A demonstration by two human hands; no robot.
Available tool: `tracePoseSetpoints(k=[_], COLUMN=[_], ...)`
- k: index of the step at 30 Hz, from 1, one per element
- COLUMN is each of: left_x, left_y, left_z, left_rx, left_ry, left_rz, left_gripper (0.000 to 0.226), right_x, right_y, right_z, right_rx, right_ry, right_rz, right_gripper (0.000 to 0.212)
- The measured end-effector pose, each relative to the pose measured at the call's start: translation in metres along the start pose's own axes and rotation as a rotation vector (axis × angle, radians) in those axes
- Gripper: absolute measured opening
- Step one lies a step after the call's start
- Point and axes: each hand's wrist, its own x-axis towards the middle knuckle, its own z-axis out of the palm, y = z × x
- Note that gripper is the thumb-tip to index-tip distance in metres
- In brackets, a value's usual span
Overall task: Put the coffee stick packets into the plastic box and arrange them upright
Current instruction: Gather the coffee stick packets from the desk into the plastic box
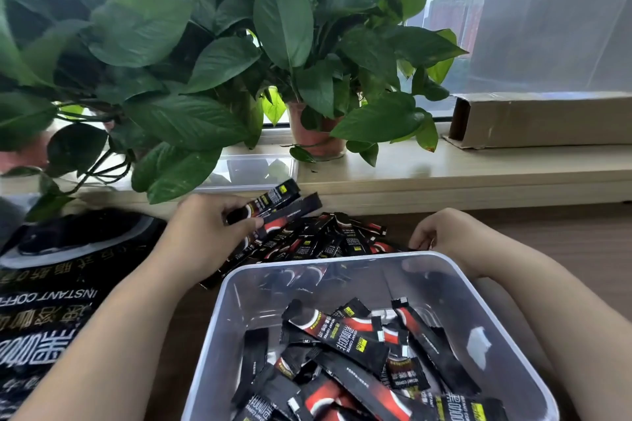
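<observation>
Your left hand (205, 236) pinched two packets (273, 205) above the centre-frame pile (328, 239), ready for the plastic box (506, 328); right hand (441, 232) grip: cannot tell.

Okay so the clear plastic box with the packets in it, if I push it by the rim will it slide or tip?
The plastic box probably slides rather than tips: it looks wide and low, sitting flat on the wooden table. It seems light, with only a loose layer of coffee stick packets lying inside. The thin walls may flex under a push.
</observation>
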Motion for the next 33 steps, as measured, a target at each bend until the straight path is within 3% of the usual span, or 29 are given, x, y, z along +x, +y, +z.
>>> tracePoseSetpoints(k=[3,5,7,12,17,22,27,31,33], left_x=[-0.005,-0.009,-0.016,-0.031,-0.033,-0.034,-0.037,-0.04,-0.041], left_y=[0.018,0.031,0.042,0.058,0.061,0.06,0.064,0.069,0.071], left_z=[-0.012,-0.02,-0.027,-0.034,-0.024,-0.018,-0.015,-0.014,-0.017], left_rx=[-0.362,-0.58,-0.698,-0.516,-0.384,-0.304,-0.344,-0.437,-0.45], left_ry=[-0.008,-0.084,-0.184,-0.393,-0.528,-0.518,-0.572,-0.663,-0.626], left_rz=[-0.026,-0.02,0.034,0.205,0.159,0.164,0.145,0.094,0.088], left_gripper=[0.016,0.005,0.013,0.033,0.025,0.025,0.03,0.041,0.031], right_x=[0.0,0.001,0.001,-0.001,-0.01,-0.018,-0.032,-0.049,-0.054], right_y=[0.0,0.001,0.002,0.002,-0.003,-0.005,-0.007,-0.015,-0.022], right_z=[0.0,0.0,-0.001,-0.004,-0.015,-0.032,-0.049,-0.06,-0.06], right_rx=[-0.007,-0.006,0.039,0.244,0.496,0.769,1.025,0.889,0.794], right_ry=[-0.005,0.027,0.041,0.027,-0.035,-0.123,-0.268,-0.529,-0.64], right_rz=[-0.038,-0.072,-0.079,-0.107,-0.088,-0.1,-0.295,-0.424,-0.464], right_gripper=[0.025,0.023,0.023,0.017,0.017,0.026,0.029,0.048,0.045])
